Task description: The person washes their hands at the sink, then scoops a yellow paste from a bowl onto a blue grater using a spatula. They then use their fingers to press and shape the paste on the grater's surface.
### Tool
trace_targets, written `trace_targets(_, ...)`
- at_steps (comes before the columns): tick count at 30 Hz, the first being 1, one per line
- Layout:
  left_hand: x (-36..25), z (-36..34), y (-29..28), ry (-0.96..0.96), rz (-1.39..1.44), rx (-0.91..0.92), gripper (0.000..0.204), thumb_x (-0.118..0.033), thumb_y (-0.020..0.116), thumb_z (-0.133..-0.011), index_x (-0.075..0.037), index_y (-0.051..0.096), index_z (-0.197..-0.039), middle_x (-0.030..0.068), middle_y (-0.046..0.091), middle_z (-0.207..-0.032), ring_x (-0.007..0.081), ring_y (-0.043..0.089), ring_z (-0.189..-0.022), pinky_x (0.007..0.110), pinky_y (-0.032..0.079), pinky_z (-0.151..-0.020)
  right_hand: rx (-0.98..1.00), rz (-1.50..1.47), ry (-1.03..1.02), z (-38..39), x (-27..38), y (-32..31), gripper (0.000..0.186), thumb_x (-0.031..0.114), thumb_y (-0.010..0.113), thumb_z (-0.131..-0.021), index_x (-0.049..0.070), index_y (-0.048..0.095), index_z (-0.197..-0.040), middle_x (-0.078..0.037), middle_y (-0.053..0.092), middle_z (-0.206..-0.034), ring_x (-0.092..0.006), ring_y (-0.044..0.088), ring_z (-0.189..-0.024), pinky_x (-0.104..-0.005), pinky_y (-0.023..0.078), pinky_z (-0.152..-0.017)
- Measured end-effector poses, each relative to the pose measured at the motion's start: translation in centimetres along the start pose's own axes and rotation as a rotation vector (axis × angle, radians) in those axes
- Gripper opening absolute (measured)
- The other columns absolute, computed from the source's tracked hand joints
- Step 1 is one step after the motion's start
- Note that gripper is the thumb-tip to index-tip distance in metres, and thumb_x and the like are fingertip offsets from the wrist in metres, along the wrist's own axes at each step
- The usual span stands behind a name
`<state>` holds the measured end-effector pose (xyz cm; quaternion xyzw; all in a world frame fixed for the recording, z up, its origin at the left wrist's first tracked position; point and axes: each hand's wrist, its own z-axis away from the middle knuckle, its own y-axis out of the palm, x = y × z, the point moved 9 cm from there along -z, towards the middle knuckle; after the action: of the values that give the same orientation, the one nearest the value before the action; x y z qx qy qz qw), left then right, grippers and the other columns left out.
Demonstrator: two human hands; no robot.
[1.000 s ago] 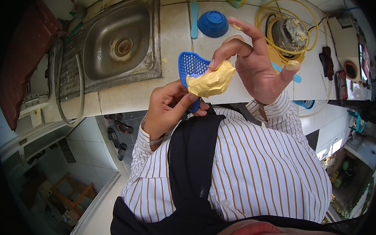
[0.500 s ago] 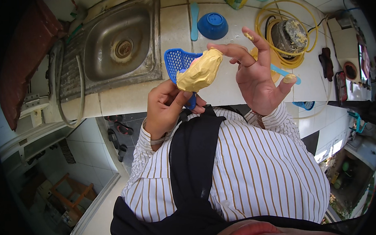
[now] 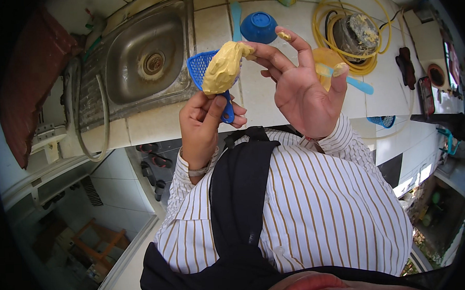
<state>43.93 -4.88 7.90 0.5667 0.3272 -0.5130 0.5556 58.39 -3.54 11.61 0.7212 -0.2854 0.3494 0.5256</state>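
Observation:
My left hand (image 3: 203, 123) is closed around the handle of a small blue perforated scoop (image 3: 199, 66), held up over the counter's front edge. A lump coated in thick, creamy yellow paste (image 3: 223, 67) stands up in front of the scoop's meshed bowl and hides much of it. What lies under the paste is covered. My right hand (image 3: 305, 97) is open, palm toward me and fingers apart, its index fingertip touching the lump's upper right side. Yellow paste sticks to several of its fingertips. Behind that hand are a yellow-orange dish (image 3: 324, 55) and a light-blue spatula (image 3: 361, 85).
A metal sink (image 3: 189, 48) is set into the tiled counter at left. An upturned blue bowl (image 3: 260, 28) sits beside a light-blue stick (image 3: 236, 21). A yellow hose (image 3: 317, 17) coils around a paste-smeared round block (image 3: 356, 36) at right.
Both hands have shifted left, carrying the scoop and lump along. The lump now stands more upright. A pink patch seen beside it before is no longer visible.

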Motion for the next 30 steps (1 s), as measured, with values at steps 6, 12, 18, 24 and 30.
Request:
trace_targets(6,0.8,-0.4,-0.2,0.011,0.019,-0.045,0.023,-0.018,0.051,-0.094,0.003,0.052,-0.102,0.0136,0.064,-0.079,0.0163,0.063,-0.061,0.025,0.050,-0.057,0.010,0.008,0.037,0.0,0.1,-0.2,0.098,0.083,0.010,-0.075,0.010,0.016,-0.140,-0.024,0.034,-0.138,-0.0263,0.031,-0.127,-0.0396,0.018,-0.099)
trace_targets(12,0.5,-0.3,-0.9,0.009,0.027,-0.072,0.023,-0.018,0.052,-0.093,0.004,0.052,-0.101,0.0149,0.065,-0.078,0.0174,0.065,-0.063,0.026,0.052,-0.059,-0.013,-0.277,0.081,-0.2,0.9,-0.7,0.085,0.076,0.007,-0.081,0.012,0.016,-0.137,-0.022,0.035,-0.139,-0.0252,0.029,-0.129,-0.0405,0.014,-0.102)
trace_targets(18,-0.4,0.3,-0.4,-0.003,0.025,-0.075,0.021,-0.017,0.052,-0.093,0.003,0.052,-0.100,0.0135,0.064,-0.076,0.0165,0.063,-0.059,0.026,0.050,-0.055,0.085,0.248,-0.195,-0.6,2.1,1.4,0.084,0.074,0.007,-0.083,0.012,0.011,-0.139,-0.023,0.027,-0.144,-0.0269,0.019,-0.137,-0.0422,0.012,-0.106)
trace_targets(24,-0.9,0.5,-0.5,-0.033,0.137,-0.023,0.022,-0.017,0.052,-0.093,0.004,0.052,-0.101,0.0149,0.065,-0.077,0.0174,0.064,-0.061,0.026,0.051,-0.056,0.229,0.712,-0.467,-0.2,0.3,3.1,0.095,0.077,0.027,-0.079,0.012,0.002,-0.144,-0.017,0.033,-0.144,-0.0266,0.009,-0.141,-0.0464,0.000,-0.104)
trace_targets(30,-0.3,0.7,-1.1,-0.043,0.220,0.037,0.024,-0.017,0.052,-0.093,0.005,0.053,-0.103,0.0167,0.066,-0.081,0.0190,0.067,-0.066,0.026,0.054,-0.058,0.204,1.264,-0.663,0.6,-0.4,4.2,0.092,0.077,0.027,-0.079,0.015,0.010,-0.146,-0.004,0.038,-0.143,-0.0229,0.014,-0.140,-0.0452,-0.001,-0.101)
